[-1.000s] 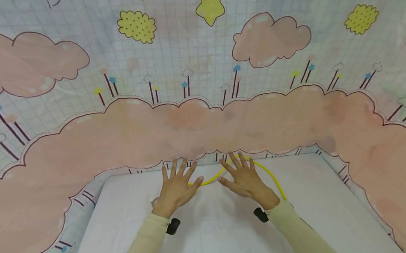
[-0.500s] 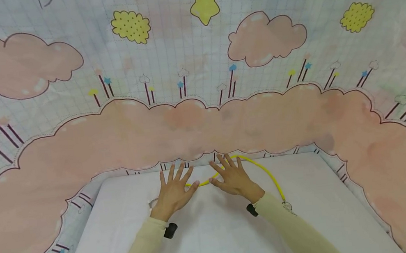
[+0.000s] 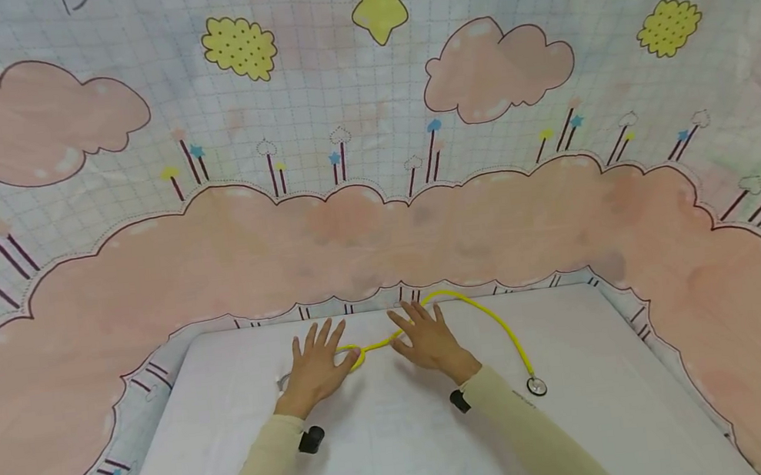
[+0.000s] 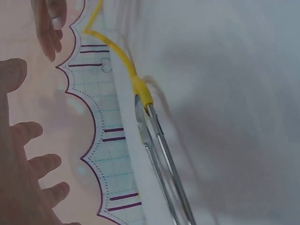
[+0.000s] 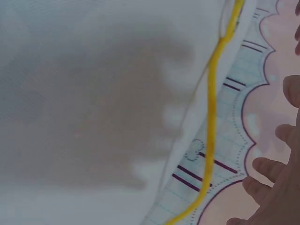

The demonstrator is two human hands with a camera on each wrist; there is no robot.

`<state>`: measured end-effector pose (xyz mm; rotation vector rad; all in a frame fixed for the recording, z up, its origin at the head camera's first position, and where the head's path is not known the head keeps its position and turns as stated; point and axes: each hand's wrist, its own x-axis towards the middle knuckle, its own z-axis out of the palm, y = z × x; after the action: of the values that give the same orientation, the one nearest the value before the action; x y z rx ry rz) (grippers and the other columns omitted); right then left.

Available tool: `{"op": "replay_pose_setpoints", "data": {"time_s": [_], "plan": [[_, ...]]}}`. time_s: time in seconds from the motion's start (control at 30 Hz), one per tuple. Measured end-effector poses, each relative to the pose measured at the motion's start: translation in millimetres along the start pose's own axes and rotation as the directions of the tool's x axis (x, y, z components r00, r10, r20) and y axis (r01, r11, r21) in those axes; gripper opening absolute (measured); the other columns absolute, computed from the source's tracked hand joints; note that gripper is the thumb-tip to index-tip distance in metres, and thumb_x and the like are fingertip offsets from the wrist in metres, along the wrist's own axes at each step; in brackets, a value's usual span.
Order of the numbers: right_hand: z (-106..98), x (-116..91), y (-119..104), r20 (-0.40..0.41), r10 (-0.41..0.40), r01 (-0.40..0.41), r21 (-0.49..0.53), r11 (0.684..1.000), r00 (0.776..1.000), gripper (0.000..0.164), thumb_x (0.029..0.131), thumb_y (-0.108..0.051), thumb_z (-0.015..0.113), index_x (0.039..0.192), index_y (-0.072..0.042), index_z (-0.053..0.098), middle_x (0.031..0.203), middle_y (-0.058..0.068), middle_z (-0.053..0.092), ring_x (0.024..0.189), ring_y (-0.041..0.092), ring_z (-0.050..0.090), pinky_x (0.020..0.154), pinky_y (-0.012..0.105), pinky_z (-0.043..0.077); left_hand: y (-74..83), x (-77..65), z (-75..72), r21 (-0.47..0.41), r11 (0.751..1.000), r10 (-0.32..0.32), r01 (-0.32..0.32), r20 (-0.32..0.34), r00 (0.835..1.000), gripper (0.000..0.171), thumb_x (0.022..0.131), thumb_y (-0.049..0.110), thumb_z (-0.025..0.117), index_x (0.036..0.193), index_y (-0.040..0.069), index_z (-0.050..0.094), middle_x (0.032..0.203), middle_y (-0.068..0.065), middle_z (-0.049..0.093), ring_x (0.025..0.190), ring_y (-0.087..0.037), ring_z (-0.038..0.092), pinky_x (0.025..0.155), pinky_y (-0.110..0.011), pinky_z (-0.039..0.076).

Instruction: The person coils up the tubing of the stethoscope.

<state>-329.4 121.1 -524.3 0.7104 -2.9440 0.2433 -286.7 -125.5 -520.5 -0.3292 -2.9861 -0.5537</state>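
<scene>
A stethoscope with yellow tubing [image 3: 501, 323] lies across the far part of the white table. Its round chest piece [image 3: 537, 386] rests on the right, and the metal ear tubes [image 4: 161, 140] show in the left wrist view. My left hand [image 3: 314, 372] hovers palm down over the ear-tube end, fingers spread, hiding part of it in the head view. Over the middle of the tubing is my right hand [image 3: 431, 346], its fingers also spread and holding nothing. In the right wrist view the yellow tube [image 5: 212, 108] runs past the fingers [image 5: 267, 168].
The white table [image 3: 403, 452] has its far edge just past the hands. Behind and around it hangs a cloth [image 3: 380, 230] printed with clouds and stars. A small black camera [image 3: 311, 440] sits at the left wrist, another black one [image 3: 460, 401] at the right.
Both hands have drawn a little toward me and to the left, the right one further. The chest piece, earlier covered by the right sleeve, now shows fully. The stethoscope stays in place.
</scene>
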Motion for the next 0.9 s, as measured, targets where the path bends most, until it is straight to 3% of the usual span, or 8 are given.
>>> {"op": "replay_pose_setpoints", "data": {"time_s": [0.57,0.9], "plan": [[26.0,7.1,1.7,0.052,-0.012,0.015,-0.058,0.998,0.999,0.047,0.102,-0.039,0.051,0.145,-0.021,0.048,0.149,0.009,0.047,0.143,0.028,0.039,0.117,0.059,0.023,-25.6,-3.2,29.1,-0.047,0.998,-0.046,0.046,0.01,0.999,0.077,0.087,0.045,0.071,0.147,0.006,0.042,0.144,-0.019,0.05,0.134,-0.042,0.043,0.111,-0.066,0.026],[31.1,0.9,4.7,-0.02,-0.049,0.046,-0.109,0.993,0.999,0.029,0.1,-0.027,0.056,0.127,-0.018,0.062,0.116,0.003,0.064,0.118,0.024,0.059,0.113,0.062,0.029,-32.0,-6.8,33.2,-0.07,0.995,-0.064,0.064,0.014,0.998,0.068,0.084,0.038,0.076,0.139,0.006,0.052,0.132,-0.018,0.058,0.123,-0.041,0.05,0.103,-0.059,0.037]]}}
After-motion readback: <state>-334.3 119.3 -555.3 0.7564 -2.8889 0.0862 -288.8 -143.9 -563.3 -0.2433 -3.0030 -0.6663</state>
